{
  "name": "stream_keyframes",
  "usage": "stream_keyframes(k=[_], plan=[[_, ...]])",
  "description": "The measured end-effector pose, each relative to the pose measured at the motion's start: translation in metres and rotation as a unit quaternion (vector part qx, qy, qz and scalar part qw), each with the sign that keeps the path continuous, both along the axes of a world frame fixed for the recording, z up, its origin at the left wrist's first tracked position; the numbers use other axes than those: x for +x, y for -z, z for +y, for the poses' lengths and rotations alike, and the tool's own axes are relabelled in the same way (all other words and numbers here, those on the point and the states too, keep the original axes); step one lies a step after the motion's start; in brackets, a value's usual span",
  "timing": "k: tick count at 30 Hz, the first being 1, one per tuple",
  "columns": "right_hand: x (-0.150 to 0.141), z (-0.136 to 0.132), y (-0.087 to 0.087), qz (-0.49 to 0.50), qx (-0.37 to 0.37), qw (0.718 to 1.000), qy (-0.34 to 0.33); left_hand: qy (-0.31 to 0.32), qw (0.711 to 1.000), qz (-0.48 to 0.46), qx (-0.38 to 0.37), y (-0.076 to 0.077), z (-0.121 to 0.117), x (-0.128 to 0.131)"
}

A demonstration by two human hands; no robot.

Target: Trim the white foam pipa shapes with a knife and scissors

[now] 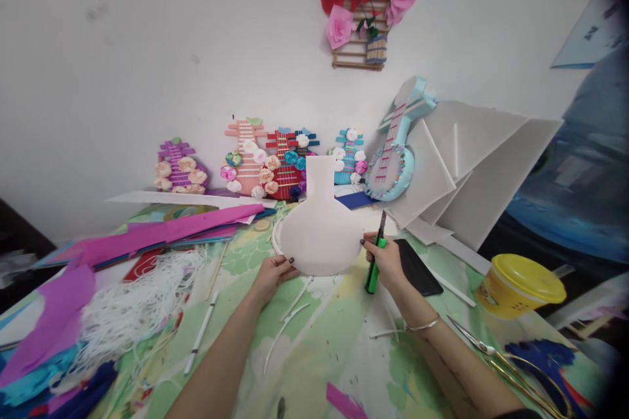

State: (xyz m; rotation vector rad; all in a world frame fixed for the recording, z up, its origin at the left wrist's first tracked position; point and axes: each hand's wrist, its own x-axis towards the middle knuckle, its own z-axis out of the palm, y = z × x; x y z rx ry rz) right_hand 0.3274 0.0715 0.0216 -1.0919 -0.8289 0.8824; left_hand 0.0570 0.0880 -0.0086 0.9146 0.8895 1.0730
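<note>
A white foam-board cutout (322, 236) with a round body and a straight neck stands upright over the table in front of me. My left hand (276, 275) pinches its lower left edge between thumb and fingers. At the right edge, my right hand (386, 258) steadies the cutout with thumb and fingertips. That same hand also grips a green utility knife (373, 273), its dark blade pointing up. Curved white offcut strips (282, 334) lie on the tablecloth just below the cutout.
Paper-flower-covered lutes (282, 163) and a light-blue banjo shape (393, 170) lean on the wall. White boards (457, 163) stand at right. Gold-handled scissors (496, 353), a yellow tub (521, 285) and a black tablet-like slab (417, 268) lie rightward; white string (132, 314) and magenta paper (162, 232) leftward.
</note>
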Motion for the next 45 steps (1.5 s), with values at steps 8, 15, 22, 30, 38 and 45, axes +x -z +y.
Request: stream_keyframes(k=[8,15,22,30,38,45], plan=[[0.0,0.001,0.001,0.003,0.006,1.0,-0.011,-0.009,1.0,0.003,-0.009,0.003,0.002,0.001],[0.001,0.001,0.002,0.002,0.007,1.0,-0.013,-0.013,1.0,0.0,-0.009,0.001,0.001,0.002],[0.001,0.001,0.001,-0.002,0.003,1.0,-0.01,-0.015,1.0,0.001,-0.01,0.0,0.0,0.003],[0.0,0.001,0.001,0.006,-0.006,1.0,-0.009,-0.014,1.0,0.004,-0.008,0.0,0.0,0.003],[0.001,-0.004,-0.006,0.027,-0.025,0.999,-0.036,-0.067,0.998,-0.015,-0.002,0.0,0.001,0.003],[0.0,-0.004,-0.008,0.03,-0.033,0.997,-0.057,-0.129,0.99,-0.06,0.009,-0.008,0.003,0.005]])
